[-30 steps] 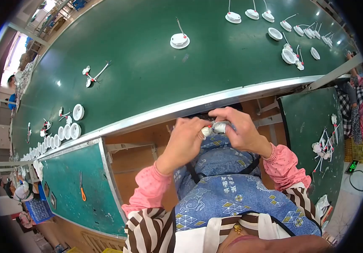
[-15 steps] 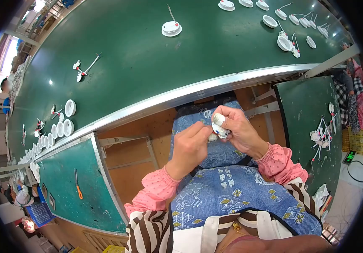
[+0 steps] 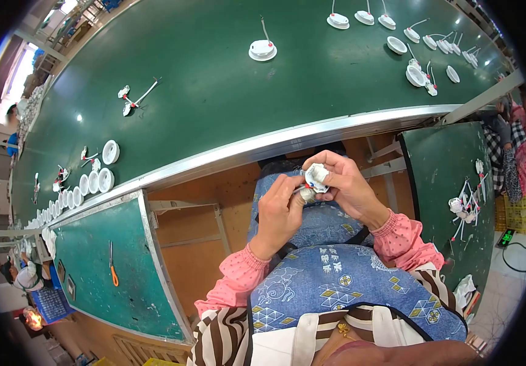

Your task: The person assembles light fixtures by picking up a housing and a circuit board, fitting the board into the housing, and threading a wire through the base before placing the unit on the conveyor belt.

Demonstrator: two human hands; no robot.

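Note:
Above my lap, my right hand (image 3: 349, 190) pinches a small white round part (image 3: 316, 177) between thumb and fingers. Bits of red and blue, apparently wires, show at its lower edge. My left hand (image 3: 278, 213) is closed at the left side of this part, its thumb and forefinger on the wired edge. A second whitish piece (image 3: 307, 195) shows just below, close to the left fingertips. The fingers hide part of both pieces.
A green table (image 3: 214, 91) with a metal edge lies ahead. White round cups (image 3: 105, 180) line its left side; white wired fittings (image 3: 263, 50) stand farther off. Scissors (image 3: 113, 268) lie on the left side table, wired parts (image 3: 464, 204) on the right one. A person's sleeve (image 3: 512, 161) shows at right.
The white part has turned so its round face shows more. My left hand has shifted slightly, its fingers now less bunched. The whole view has moved a little.

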